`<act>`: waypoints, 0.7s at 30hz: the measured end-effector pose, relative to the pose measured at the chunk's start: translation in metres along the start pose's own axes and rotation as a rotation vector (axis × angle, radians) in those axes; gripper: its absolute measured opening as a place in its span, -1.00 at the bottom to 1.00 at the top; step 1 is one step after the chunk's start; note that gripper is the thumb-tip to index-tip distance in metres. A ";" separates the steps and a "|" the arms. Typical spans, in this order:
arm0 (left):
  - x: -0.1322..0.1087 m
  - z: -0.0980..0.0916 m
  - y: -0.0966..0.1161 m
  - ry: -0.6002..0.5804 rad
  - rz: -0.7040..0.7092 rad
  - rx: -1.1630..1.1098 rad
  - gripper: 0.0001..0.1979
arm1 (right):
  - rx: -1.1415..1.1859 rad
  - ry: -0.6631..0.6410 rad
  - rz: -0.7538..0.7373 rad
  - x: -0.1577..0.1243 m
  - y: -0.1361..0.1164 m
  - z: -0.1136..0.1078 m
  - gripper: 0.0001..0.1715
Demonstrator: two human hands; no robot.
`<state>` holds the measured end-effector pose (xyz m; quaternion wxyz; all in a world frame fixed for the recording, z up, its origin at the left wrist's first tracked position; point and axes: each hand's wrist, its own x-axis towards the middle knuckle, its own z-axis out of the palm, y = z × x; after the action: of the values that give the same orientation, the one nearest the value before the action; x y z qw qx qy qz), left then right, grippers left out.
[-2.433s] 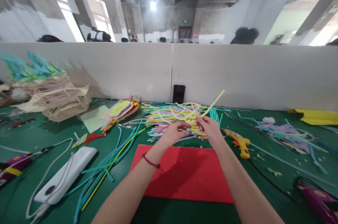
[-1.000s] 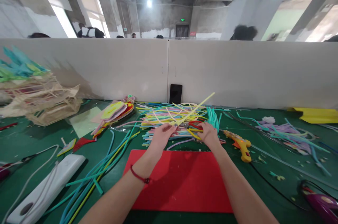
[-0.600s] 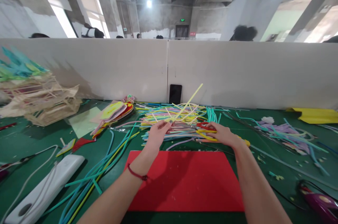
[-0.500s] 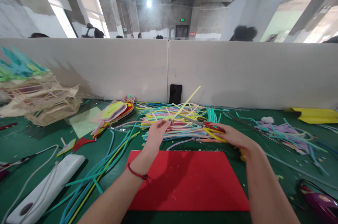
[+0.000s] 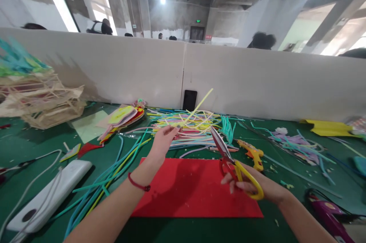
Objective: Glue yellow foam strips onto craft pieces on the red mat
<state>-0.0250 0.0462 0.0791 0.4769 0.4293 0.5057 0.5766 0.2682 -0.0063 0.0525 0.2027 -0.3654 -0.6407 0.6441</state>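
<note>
Left hand: the person's left hand (image 5: 163, 142) is pinching a pale yellow strip (image 5: 200, 105) near its lower end, the fingers being pressed narrow around it.
Strip: it is extending from those fingertips up, away and to the right, its long axis slanting over the pile of coloured sticks (image 5: 171, 121), its far end sticking up past them.
Right hand: the right hand (image 5: 243, 184) is holding scissors (image 5: 227, 157), the fingers curling around and under the handles; whether they are passing through both loops, I cannot tell.
Scissors: the blades are lying almost together and pointing up, away and to the left; the red and yellow handles are hanging over the right part of the red board (image 5: 185, 193).
Strip to scissors: the two long axes are leaning opposite ways; the blade tip is sitting to the right of the left fingertips, below the strip in the view and apart from it.
Nearer hand: the left is touching the strip; the right is staying well clear of it.
Right side: a yellow glue gun (image 5: 253, 153) is lying on the green desk (image 5: 171, 231), just beyond the right hand.
</note>
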 end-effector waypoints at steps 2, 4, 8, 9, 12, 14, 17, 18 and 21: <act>-0.002 -0.002 -0.003 -0.002 -0.022 0.001 -0.74 | 0.021 0.010 0.021 0.000 0.003 0.006 -0.55; -0.006 -0.003 -0.006 0.001 -0.039 0.015 -0.75 | -0.001 0.046 0.055 0.004 0.006 0.012 -0.59; -0.015 -0.003 -0.011 -0.008 -0.057 0.051 -0.78 | -0.124 0.138 0.098 0.012 0.007 0.019 -0.50; -0.017 -0.003 -0.012 -0.011 -0.063 0.059 -0.79 | -0.153 0.154 0.100 0.012 0.007 0.020 -0.50; -0.021 -0.002 -0.013 -0.009 -0.076 0.078 -0.80 | -0.137 0.117 0.095 0.009 0.008 0.022 -0.45; -0.024 0.001 -0.014 -0.018 -0.070 0.085 -0.79 | -0.081 0.047 0.066 0.003 0.007 0.022 -0.37; -0.031 0.006 -0.015 -0.051 -0.071 0.084 -0.77 | -0.151 -0.001 -0.033 -0.005 0.002 0.022 -0.32; -0.034 0.007 -0.016 -0.059 -0.080 0.078 -0.77 | -0.208 0.006 -0.032 -0.006 -0.001 0.022 -0.34; -0.041 0.012 -0.018 -0.075 -0.110 0.068 -0.77 | -0.350 0.062 0.055 -0.006 -0.005 0.022 -0.36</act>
<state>-0.0042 0.0086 0.0619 0.5115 0.4384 0.5296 0.5155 0.2547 -0.0246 0.0570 0.1380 -0.4320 -0.7264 0.5165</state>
